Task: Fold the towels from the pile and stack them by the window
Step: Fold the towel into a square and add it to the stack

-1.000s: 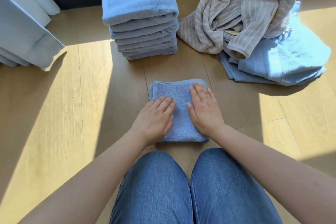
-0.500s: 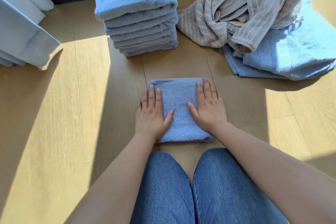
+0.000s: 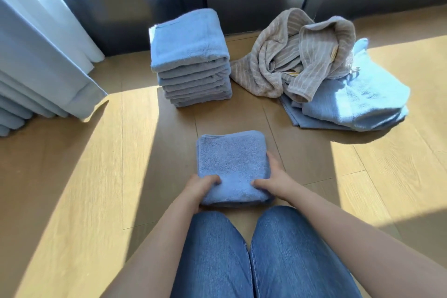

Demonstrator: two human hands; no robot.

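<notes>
A kneeling person's left hand (image 3: 197, 185) and right hand (image 3: 274, 180) grasp a folded blue towel (image 3: 232, 164) by its near corners, thumbs on top, before a folded stack (image 3: 191, 55).

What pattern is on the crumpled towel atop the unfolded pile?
The crumpled towel is beige with thin white stripes, seen best in the head view.

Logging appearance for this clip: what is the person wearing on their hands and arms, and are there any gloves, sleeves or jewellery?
The left hand and right hand are ungloved, and no ring, watch or bracelet shows on either. No sleeve is visible on either side up to the frame edge, so any top is short-sleeved or pushed up out of view. Blue denim jeans cover the legs.
</notes>
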